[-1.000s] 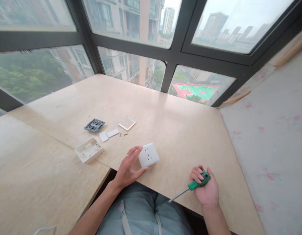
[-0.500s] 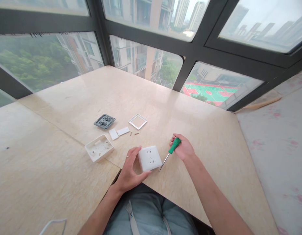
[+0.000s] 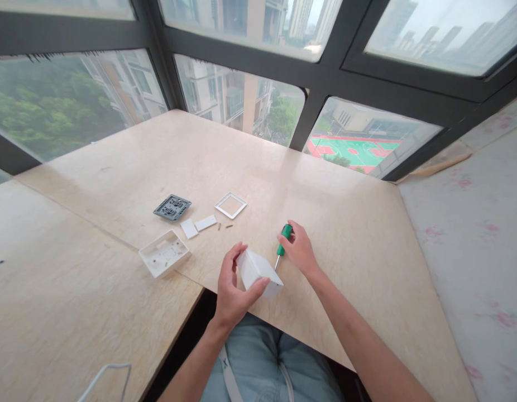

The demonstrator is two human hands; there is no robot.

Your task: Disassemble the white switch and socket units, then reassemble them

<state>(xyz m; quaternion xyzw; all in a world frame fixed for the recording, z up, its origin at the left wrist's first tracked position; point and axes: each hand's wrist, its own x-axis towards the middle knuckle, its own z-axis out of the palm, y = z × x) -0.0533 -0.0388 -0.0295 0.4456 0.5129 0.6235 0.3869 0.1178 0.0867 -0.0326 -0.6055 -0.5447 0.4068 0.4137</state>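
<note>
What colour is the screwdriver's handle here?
The screwdriver handle is green; the head view shows it best.

The box [image 3: 254, 268] looks smooth plastic, the screwdriver shaft [image 3: 277, 262] bare metal.

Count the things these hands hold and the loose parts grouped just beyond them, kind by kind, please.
White socket box: 1
Green-handled screwdriver: 1
Open white back box: 1
Dark grey socket plate: 1
White square frame: 1
White rectangular pieces: 2
Small screws: 2
Total: 9
</note>
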